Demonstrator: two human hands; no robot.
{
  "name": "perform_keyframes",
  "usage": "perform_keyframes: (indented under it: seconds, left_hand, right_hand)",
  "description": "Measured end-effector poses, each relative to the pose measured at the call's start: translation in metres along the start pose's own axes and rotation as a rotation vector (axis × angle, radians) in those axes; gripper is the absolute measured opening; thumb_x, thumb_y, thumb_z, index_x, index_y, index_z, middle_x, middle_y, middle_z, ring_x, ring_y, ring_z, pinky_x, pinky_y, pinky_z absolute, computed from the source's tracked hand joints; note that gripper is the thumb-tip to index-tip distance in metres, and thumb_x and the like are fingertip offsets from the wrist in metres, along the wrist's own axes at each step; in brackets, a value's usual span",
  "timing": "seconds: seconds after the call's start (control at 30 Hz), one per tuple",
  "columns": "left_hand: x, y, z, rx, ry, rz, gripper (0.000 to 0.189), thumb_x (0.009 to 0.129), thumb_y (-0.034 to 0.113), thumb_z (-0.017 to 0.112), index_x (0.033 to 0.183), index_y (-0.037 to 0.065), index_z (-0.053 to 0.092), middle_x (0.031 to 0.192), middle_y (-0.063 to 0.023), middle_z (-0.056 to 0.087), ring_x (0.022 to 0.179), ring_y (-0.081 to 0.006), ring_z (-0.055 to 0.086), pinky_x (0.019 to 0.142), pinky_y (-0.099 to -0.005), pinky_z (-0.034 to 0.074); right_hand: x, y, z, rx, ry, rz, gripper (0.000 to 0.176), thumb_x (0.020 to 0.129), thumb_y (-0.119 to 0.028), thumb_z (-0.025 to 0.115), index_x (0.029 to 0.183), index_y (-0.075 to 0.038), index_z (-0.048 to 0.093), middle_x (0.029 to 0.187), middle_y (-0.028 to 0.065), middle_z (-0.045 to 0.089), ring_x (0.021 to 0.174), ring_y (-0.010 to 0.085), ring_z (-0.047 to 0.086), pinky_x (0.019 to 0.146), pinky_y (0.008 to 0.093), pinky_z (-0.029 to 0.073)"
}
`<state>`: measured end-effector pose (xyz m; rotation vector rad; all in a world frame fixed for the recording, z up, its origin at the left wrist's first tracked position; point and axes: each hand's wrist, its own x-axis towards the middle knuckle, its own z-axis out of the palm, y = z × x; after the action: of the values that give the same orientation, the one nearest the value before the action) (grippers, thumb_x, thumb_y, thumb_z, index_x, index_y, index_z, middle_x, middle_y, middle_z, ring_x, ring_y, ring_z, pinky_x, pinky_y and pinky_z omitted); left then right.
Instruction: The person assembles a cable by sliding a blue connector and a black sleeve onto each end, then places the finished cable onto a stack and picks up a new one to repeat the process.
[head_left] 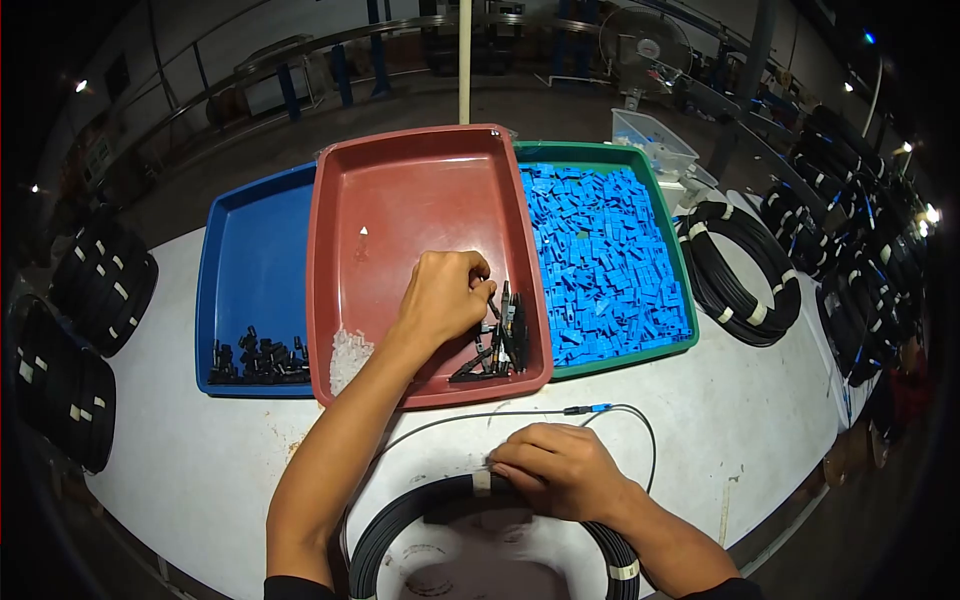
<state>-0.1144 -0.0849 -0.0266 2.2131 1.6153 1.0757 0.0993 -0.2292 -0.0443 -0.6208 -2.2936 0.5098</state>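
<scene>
My left hand point(447, 295) reaches into the red tray point(400, 200), its thumb and fingers pinched just over a small pile of black connector parts point(512, 335). What is between the fingertips is too small to make out. My right hand point(565, 468) rests with curled fingers at the top of a black cable coil point(390, 530) in front of me. Whatever its fingertips pinch is hidden. From the coil a loose cable runs in a loop, with a black and blue connector point(590, 409) lying on the table between the tray and my right hand.
Clear plastic pieces point(350, 360) sit in the red tray's near left corner. A blue tray point(255, 260) on the left has black parts point(262, 358); a green tray point(690, 325) on the right holds many blue clips point(605, 265). Another cable coil point(745, 320) lies at right.
</scene>
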Motion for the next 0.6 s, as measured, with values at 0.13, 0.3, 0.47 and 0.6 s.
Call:
perform_keyframes:
  seconds: [0.13,0.3,0.47,0.6]
  left_hand:
    - [-0.001,0.001,-0.004,-0.037,0.004,-0.04,0.019,0.08,0.009,0.072,0.094,-0.003,0.074,0.073,-0.0137,0.072,0.065,-0.0213,0.07,0.066,-0.0333,0.055]
    - [-0.005,-0.001,-0.011,-0.248,-0.015,-0.102,0.015,0.079,0.004,0.07,0.094,-0.002,0.07,0.07,-0.0073,0.069,0.061,-0.0156,0.065,0.063,-0.0318,0.053]
    - [-0.01,-0.007,-0.011,-0.414,-0.024,-0.18,0.011,0.081,0.005,0.073,0.088,-0.001,0.068,0.067,-0.0019,0.064,0.06,-0.0086,0.057,0.059,-0.0273,0.048]
    - [-0.016,0.005,-0.011,-0.43,0.041,-0.112,0.017,0.086,0.01,0.079,0.086,0.002,0.064,0.067,0.0039,0.057,0.06,-0.0035,0.051,0.054,-0.0222,0.041]
  right_hand:
    - [0.0,0.0,0.001,0.05,0.009,0.006,0.017,0.081,-0.006,0.075,0.098,-0.006,0.071,0.089,0.0076,0.068,0.076,0.0257,0.069,0.067,0.0341,0.056]
    - [-0.001,0.0,0.0,0.068,0.006,0.012,0.017,0.083,-0.007,0.074,0.099,-0.005,0.07,0.09,0.0081,0.066,0.077,0.0264,0.068,0.068,0.0348,0.056]
    - [0.001,-0.003,-0.001,0.037,0.025,0.0,0.011,0.085,-0.006,0.073,0.096,-0.004,0.073,0.088,0.0091,0.07,0.074,0.0252,0.07,0.065,0.0341,0.056]
    - [0.002,-0.004,-0.001,0.025,0.039,-0.009,0.01,0.085,-0.006,0.073,0.094,-0.003,0.073,0.087,0.0097,0.07,0.073,0.0255,0.069,0.065,0.0344,0.056]
